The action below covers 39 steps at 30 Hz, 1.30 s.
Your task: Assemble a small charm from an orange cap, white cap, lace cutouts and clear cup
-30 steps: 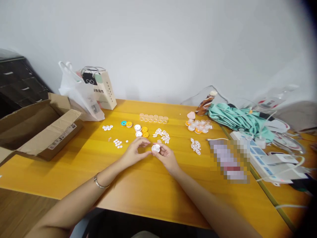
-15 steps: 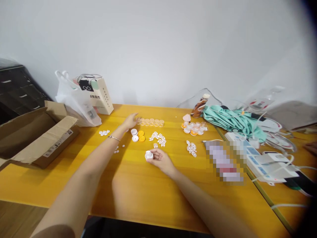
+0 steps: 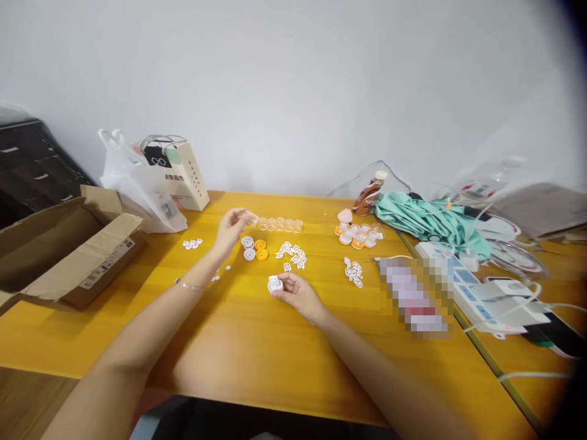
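**Two hands, one small cap, one clear cup**

A yellow table [image 3: 257,342] carries the work, with an open cardboard box [image 3: 68,244] at its left edge, a white plastic bag [image 3: 137,183] and paper bag [image 3: 186,177] by the wall, and green cloth [image 3: 426,223] with a power strip [image 3: 477,290] to the right. Nearer the middle lie a row of clear cups [image 3: 279,224], white and yellow discs [image 3: 254,249], a heap of white lace pieces [image 3: 291,253] and a cluster of finished pieces [image 3: 360,235].

The left hand [image 3: 232,227] is out at the row's left end, fingertips pinched shut on a clear cup [image 3: 253,218], held just above the table. The right hand [image 3: 296,290] sits closer in, fingers closed on a white cap [image 3: 275,284], which pokes out from the fingertips toward the left.

The two pieces are well apart, the cup farther back and left of the cap. To handle this well, I judge a light fingertip pinch on the cup's rim best, keeping it level, and the cap turned open-face toward it, clear of the lace heap between them.
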Each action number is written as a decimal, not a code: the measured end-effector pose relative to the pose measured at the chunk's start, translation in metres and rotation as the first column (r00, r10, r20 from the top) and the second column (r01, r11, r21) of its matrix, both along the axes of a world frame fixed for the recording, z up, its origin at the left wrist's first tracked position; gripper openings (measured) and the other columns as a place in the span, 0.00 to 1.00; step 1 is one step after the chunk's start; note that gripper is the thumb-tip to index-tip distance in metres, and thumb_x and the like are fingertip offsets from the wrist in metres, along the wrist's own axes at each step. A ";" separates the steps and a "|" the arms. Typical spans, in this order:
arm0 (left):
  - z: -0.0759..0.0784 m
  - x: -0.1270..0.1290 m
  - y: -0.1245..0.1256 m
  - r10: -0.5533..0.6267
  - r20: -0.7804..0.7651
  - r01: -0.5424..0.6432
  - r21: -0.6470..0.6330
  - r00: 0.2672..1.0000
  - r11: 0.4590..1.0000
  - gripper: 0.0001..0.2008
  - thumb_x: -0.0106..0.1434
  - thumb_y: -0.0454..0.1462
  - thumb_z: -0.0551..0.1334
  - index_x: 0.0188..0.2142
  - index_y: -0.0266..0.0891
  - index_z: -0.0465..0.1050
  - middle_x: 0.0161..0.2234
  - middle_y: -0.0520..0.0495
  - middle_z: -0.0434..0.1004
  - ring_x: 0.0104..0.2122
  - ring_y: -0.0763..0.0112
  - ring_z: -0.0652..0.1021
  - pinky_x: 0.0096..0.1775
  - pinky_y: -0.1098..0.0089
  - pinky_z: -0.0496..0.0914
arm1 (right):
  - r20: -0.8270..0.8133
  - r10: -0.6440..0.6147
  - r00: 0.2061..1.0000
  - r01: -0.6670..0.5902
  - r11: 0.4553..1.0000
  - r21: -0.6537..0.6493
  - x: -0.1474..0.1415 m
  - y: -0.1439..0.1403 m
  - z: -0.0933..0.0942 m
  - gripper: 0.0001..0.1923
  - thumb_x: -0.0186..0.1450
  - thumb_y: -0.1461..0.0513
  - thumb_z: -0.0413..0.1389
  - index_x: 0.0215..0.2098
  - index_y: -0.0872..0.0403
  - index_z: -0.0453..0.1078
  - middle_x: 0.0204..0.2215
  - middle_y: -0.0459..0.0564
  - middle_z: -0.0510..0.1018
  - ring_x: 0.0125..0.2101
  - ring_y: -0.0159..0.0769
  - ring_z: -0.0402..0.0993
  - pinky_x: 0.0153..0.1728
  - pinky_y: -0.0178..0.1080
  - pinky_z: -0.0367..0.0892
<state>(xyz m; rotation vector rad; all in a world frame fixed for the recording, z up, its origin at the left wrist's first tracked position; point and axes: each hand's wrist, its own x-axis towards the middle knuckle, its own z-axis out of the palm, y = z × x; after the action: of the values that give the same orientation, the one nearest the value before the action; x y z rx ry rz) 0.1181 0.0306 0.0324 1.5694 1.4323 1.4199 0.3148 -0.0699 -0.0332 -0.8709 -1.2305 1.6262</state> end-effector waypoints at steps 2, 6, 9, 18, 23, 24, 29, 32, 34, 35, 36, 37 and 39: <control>-0.002 0.007 -0.038 -0.105 0.206 0.105 0.007 0.973 0.994 0.16 0.58 0.44 0.58 0.44 0.38 0.63 0.34 0.47 0.74 0.33 0.71 0.75 0.34 0.71 0.68 | -0.008 -0.017 1.000 0.017 1.000 0.005 0.000 -0.001 0.001 0.15 0.47 0.61 0.65 0.33 0.53 0.71 0.31 0.45 0.79 0.32 0.31 0.75 0.41 0.38 0.70; -0.011 0.022 -0.090 -0.257 0.235 0.242 0.092 0.937 0.966 0.14 0.57 0.41 0.61 0.41 0.39 0.64 0.36 0.47 0.72 0.36 0.71 0.74 0.41 0.69 0.67 | -0.050 -0.024 0.998 0.022 0.999 -0.030 0.000 -0.004 0.006 0.15 0.52 0.56 0.62 0.36 0.52 0.72 0.31 0.46 0.79 0.30 0.32 0.75 0.36 0.40 0.72; -0.017 0.030 -0.099 -0.275 0.274 0.257 0.101 0.921 0.961 0.13 0.58 0.41 0.61 0.41 0.39 0.64 0.35 0.47 0.72 0.36 0.71 0.74 0.43 0.68 0.67 | -0.086 -0.047 0.995 0.044 0.998 -0.043 -0.001 -0.008 0.012 0.19 0.51 0.54 0.62 0.40 0.51 0.72 0.33 0.47 0.78 0.31 0.34 0.76 0.39 0.44 0.72; -0.014 0.034 -0.106 -0.335 0.285 0.291 0.184 0.898 0.939 0.13 0.59 0.39 0.60 0.44 0.41 0.65 0.39 0.45 0.72 0.39 0.68 0.74 0.45 0.65 0.67 | -0.051 -0.163 0.985 0.169 0.978 0.122 0.000 -0.014 0.021 0.20 0.51 0.57 0.63 0.42 0.49 0.69 0.41 0.47 0.75 0.38 0.35 0.73 0.42 0.40 0.69; -0.013 0.033 -0.112 -0.394 0.171 0.370 0.157 0.903 0.916 0.14 0.58 0.37 0.62 0.44 0.41 0.66 0.38 0.45 0.73 0.39 0.67 0.74 0.44 0.66 0.67 | -0.070 -0.233 0.970 0.241 0.959 0.147 0.000 -0.017 0.024 0.17 0.49 0.58 0.64 0.36 0.50 0.67 0.35 0.47 0.75 0.34 0.34 0.72 0.36 0.37 0.70; -0.014 0.035 -0.113 -0.400 0.143 0.379 0.156 0.905 0.912 0.14 0.57 0.36 0.62 0.43 0.41 0.66 0.37 0.45 0.73 0.38 0.67 0.74 0.44 0.66 0.68 | -0.069 -0.233 0.970 0.241 0.959 0.150 -0.001 -0.018 0.025 0.17 0.49 0.58 0.64 0.35 0.50 0.67 0.34 0.46 0.75 0.33 0.34 0.72 0.35 0.37 0.70; -0.018 0.039 -0.119 -0.389 0.052 0.374 0.190 0.920 0.908 0.14 0.58 0.34 0.61 0.44 0.41 0.66 0.37 0.46 0.72 0.38 0.69 0.74 0.43 0.68 0.68 | -0.100 -0.216 0.971 0.230 0.961 0.152 -0.005 -0.025 0.027 0.17 0.49 0.59 0.64 0.35 0.49 0.67 0.33 0.45 0.76 0.32 0.34 0.73 0.34 0.37 0.70; -0.016 0.037 -0.121 -0.376 0.007 0.366 0.214 0.927 0.906 0.15 0.58 0.33 0.61 0.45 0.42 0.66 0.38 0.46 0.72 0.38 0.69 0.73 0.42 0.68 0.68 | -0.118 -0.208 0.971 0.222 0.968 0.121 -0.008 -0.029 0.028 0.18 0.48 0.60 0.65 0.36 0.49 0.67 0.34 0.46 0.77 0.33 0.35 0.73 0.35 0.38 0.70; -0.013 0.036 -0.122 -0.367 -0.046 0.367 0.237 0.929 0.899 0.15 0.57 0.33 0.62 0.45 0.42 0.68 0.39 0.45 0.72 0.38 0.68 0.73 0.42 0.67 0.68 | -0.118 -0.219 0.969 0.231 0.967 0.107 -0.009 -0.031 0.030 0.18 0.48 0.61 0.64 0.36 0.49 0.68 0.34 0.46 0.78 0.34 0.35 0.74 0.37 0.39 0.70; -0.011 0.035 -0.122 -0.363 -0.076 0.370 0.250 0.929 0.895 0.15 0.57 0.33 0.62 0.45 0.42 0.69 0.39 0.45 0.73 0.38 0.67 0.73 0.42 0.67 0.68 | -0.118 -0.229 0.966 0.241 0.965 0.105 -0.010 -0.032 0.030 0.18 0.48 0.61 0.64 0.36 0.49 0.68 0.35 0.46 0.78 0.35 0.36 0.74 0.39 0.40 0.70; -0.009 0.035 -0.123 -0.359 -0.103 0.374 0.259 0.928 0.891 0.15 0.57 0.33 0.62 0.45 0.42 0.69 0.39 0.45 0.73 0.39 0.67 0.73 0.42 0.66 0.68 | -0.119 -0.238 0.964 0.250 0.962 0.107 -0.010 -0.032 0.031 0.17 0.48 0.61 0.64 0.36 0.49 0.68 0.35 0.46 0.78 0.36 0.36 0.74 0.40 0.41 0.70; -0.008 0.035 -0.123 -0.357 -0.121 0.377 0.263 0.926 0.888 0.15 0.57 0.33 0.62 0.45 0.42 0.70 0.39 0.45 0.74 0.39 0.67 0.73 0.42 0.66 0.68 | -0.122 -0.246 0.962 0.259 0.959 0.111 -0.011 -0.033 0.032 0.17 0.48 0.61 0.64 0.36 0.49 0.68 0.35 0.46 0.78 0.37 0.37 0.74 0.41 0.41 0.70; -0.007 0.035 -0.124 -0.354 -0.124 0.375 0.268 0.927 0.888 0.15 0.57 0.33 0.62 0.45 0.42 0.70 0.39 0.44 0.74 0.39 0.66 0.73 0.42 0.66 0.69 | -0.129 -0.254 0.959 0.269 0.956 0.118 -0.011 -0.034 0.033 0.17 0.48 0.61 0.64 0.36 0.49 0.68 0.36 0.46 0.78 0.38 0.37 0.74 0.41 0.42 0.70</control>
<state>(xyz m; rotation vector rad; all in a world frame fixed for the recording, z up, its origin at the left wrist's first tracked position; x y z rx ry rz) 0.1529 -0.0935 0.0257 1.9680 0.9238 1.3941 0.3037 -0.1042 -0.0001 -0.8094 -1.0827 1.3462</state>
